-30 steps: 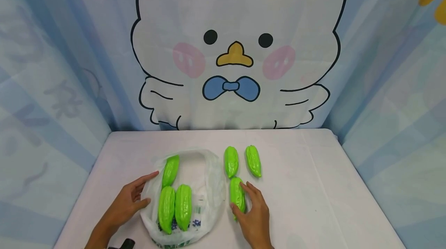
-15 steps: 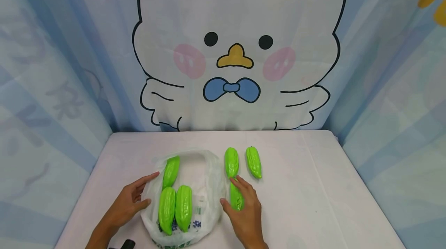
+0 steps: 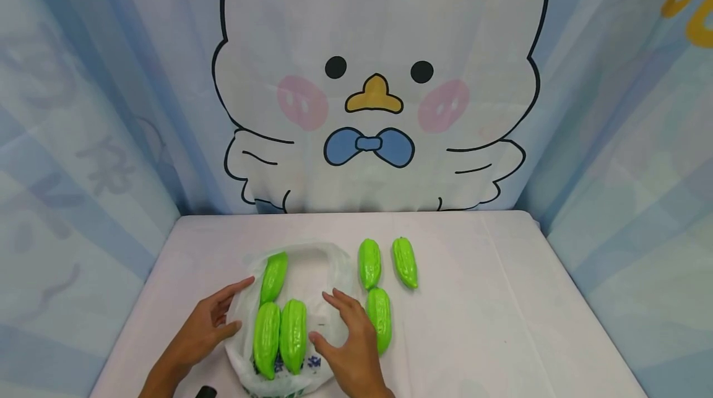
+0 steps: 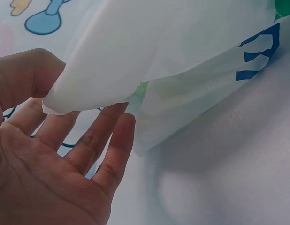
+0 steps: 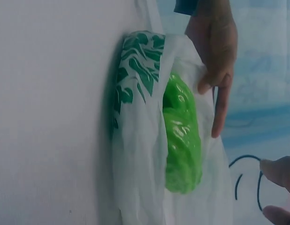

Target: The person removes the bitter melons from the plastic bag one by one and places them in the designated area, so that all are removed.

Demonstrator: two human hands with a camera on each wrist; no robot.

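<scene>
A white plastic bag (image 3: 342,317) lies with its mouth spread wide on the table, in the head view. Three glossy, ridged green bitter melons (image 3: 293,336) are inside it. My left hand (image 3: 203,324) touches the bag's left side with thumb and fingers apart; in the left wrist view the bag's edge (image 4: 88,101) covers some fingertips. Over the bag's right side, my right hand (image 3: 353,345) has its thumb and fingers spread, with nothing between them. Just right of it lies a bitter melon (image 3: 380,320) on the table.
Two more bitter melons lie behind that one, a left one (image 3: 370,263) and a right one (image 3: 405,263). A black object (image 3: 206,392) shows at the bottom edge. A curtain with a cartoon bird (image 3: 373,33) stands behind the white table (image 3: 473,299).
My right hand has let go of the nearest loose bitter melon and moved left over the bag. That melon stays on the table. My left hand has stayed at the bag.
</scene>
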